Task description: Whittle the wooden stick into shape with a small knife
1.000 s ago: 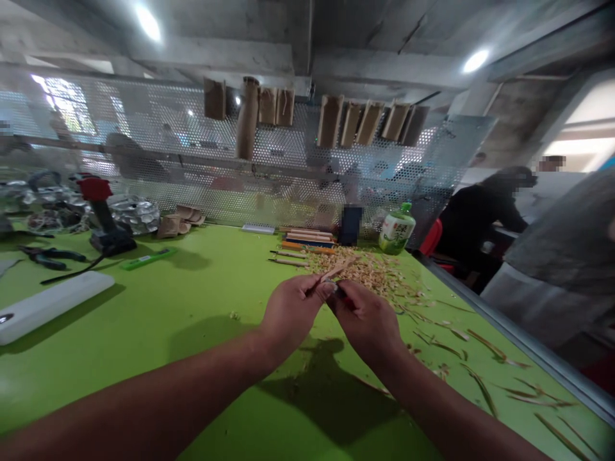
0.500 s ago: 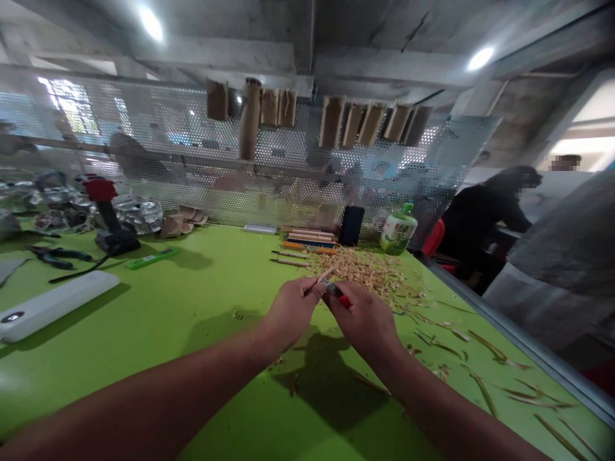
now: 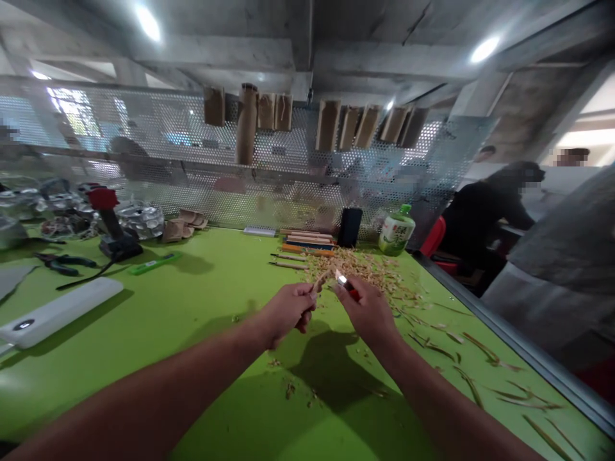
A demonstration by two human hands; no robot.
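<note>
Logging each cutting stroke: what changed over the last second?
The right hand has drawn the red-handled knife away from the wooden stick; its blade now shows clear to the stick's right. Both hands sit farther out over the green table. The left hand keeps gripping the stick; nothing was let go. The shavings pile and bottle stayed put.

Bright ceiling lamps [image 3: 148,20] glare overhead — arm shadows fall on the green table [image 3: 192,301] beneath them, edges warped, blurry.
</note>
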